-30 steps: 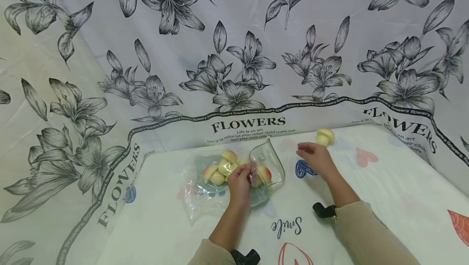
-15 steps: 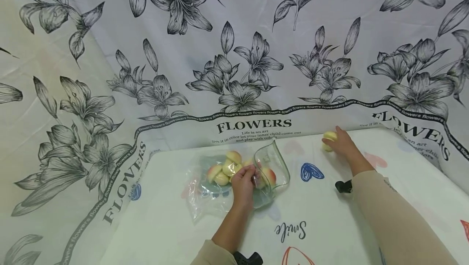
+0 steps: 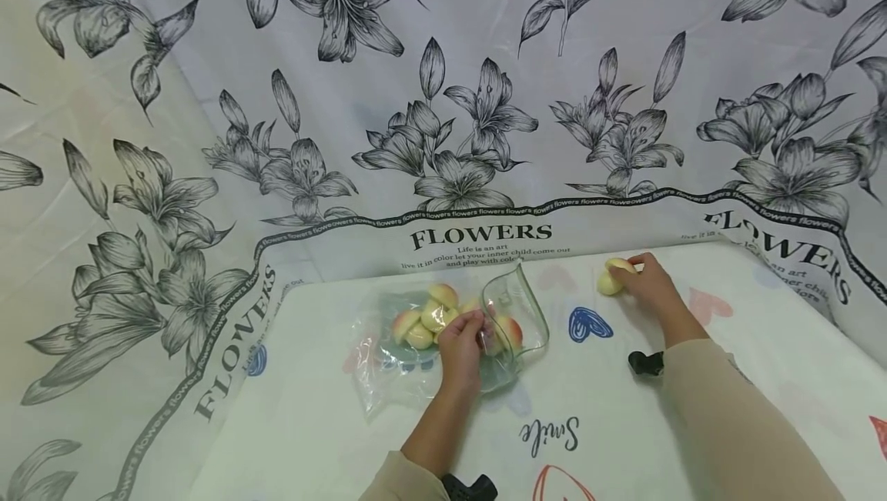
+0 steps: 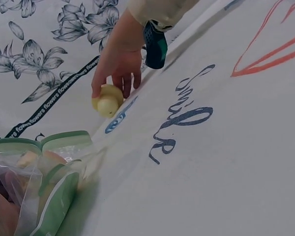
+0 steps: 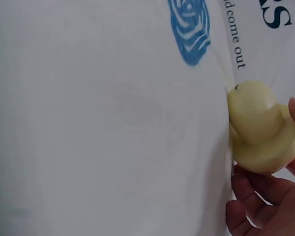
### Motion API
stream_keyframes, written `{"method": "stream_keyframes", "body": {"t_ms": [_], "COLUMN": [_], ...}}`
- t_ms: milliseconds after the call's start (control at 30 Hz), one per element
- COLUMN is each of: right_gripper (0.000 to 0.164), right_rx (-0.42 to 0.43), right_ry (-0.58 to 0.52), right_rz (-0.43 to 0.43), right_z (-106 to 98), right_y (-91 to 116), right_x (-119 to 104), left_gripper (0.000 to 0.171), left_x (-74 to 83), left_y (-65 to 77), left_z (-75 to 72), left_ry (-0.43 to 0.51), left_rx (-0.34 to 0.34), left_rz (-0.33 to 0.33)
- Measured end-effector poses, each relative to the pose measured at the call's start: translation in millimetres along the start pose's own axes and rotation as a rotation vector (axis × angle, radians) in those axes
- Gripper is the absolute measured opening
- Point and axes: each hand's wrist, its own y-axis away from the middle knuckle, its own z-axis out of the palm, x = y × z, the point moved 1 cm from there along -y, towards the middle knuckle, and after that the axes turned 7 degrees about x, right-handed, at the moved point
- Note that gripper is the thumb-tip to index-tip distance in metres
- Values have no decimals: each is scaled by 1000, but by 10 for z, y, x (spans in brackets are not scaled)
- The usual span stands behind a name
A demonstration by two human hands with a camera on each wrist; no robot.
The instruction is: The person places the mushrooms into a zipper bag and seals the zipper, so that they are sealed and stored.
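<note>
My right hand (image 3: 657, 287) holds a pale yellow toy mushroom (image 3: 610, 279) between thumb and fingers, low over the far right of the table. In the right wrist view the mushroom (image 5: 258, 115) has its rounded stem turned away from the palm, and the thumb and fingers are around its cap. My left hand (image 3: 460, 351) pinches a clear zip bag (image 3: 377, 389) near its mouth. The bag lies on its side, its green-edged mouth gaping toward the right. Several yellow mushrooms with reddish caps (image 3: 418, 335) are inside, some partly hidden by the left hand.
A white tablecloth (image 3: 298, 424) with printed hearts and lettering covers the table. Behind it hangs a flower-printed curtain (image 3: 388, 193), close to the table's far edge. Black wrist devices (image 3: 471, 488) sit at both cuffs.
My right hand has reached right to the lone mushroom, taken hold of it and brought it slightly nearer. My left hand keeps its hold on the bag. The head view has shifted a little.
</note>
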Motion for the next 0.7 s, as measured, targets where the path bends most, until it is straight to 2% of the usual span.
{"method": "stream_keyframes", "body": {"t_ms": [133, 367, 500, 633, 700], "right_gripper": [83, 92, 91, 89, 89], "right_rx": [-10, -45, -64, -98, -113], "right_ry": [-83, -278, -359, -376, -346], "right_rz": [5, 148, 171, 157, 140], "right_z": [48, 157, 202, 234, 249], "right_y": [117, 341, 488, 608, 657], "right_x": [-15, -17, -38, -76, -88], "left_gripper": [10, 9, 9, 10, 10], "left_x": [2, -16, -12, -1, 2], "left_y": [8, -7, 12, 24, 24], "left_z": [3, -7, -2, 2, 1], "left_ry": [6, -14, -19, -38, -42], "left_rx": [-6, -1, -7, -8, -8], "left_rz": [0, 9, 14, 25, 27]}}
